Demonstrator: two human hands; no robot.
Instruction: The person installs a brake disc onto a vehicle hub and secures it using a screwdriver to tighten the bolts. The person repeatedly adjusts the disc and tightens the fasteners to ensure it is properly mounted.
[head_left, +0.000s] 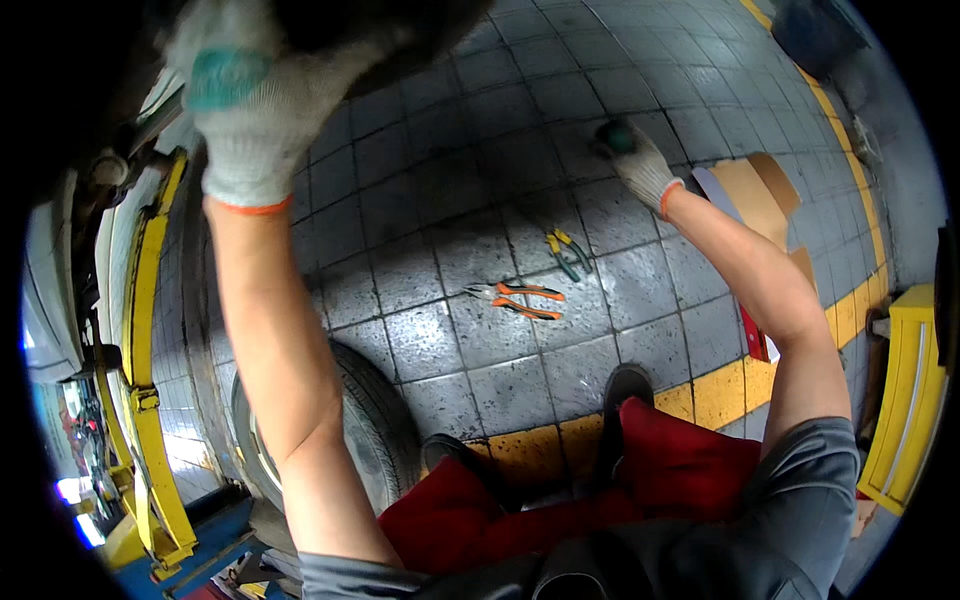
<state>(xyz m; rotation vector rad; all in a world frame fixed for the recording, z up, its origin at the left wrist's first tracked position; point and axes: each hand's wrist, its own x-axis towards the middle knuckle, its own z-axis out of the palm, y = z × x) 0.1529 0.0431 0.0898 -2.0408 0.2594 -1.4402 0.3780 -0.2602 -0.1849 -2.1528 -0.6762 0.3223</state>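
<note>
My left hand, in a whitish knit glove with a green patch and an orange cuff, is raised at the upper left. It is against or just below a large dark object, and shadow and blur hide its fingers. My right hand, gloved the same way, is stretched out over the tiled floor at right of centre. Its fingers point away and merge with a dark patch, so any grip is hidden. Below, on the tiles, lie orange-and-black pliers and a green-and-yellow hand tool, both apart from my hands.
A tyre stands near my left foot. On the left rises a yellow metal post beside a vehicle's pale body. An open cardboard box lies by my right forearm. At the right edge is a yellow cabinet; a dark bin stands far right.
</note>
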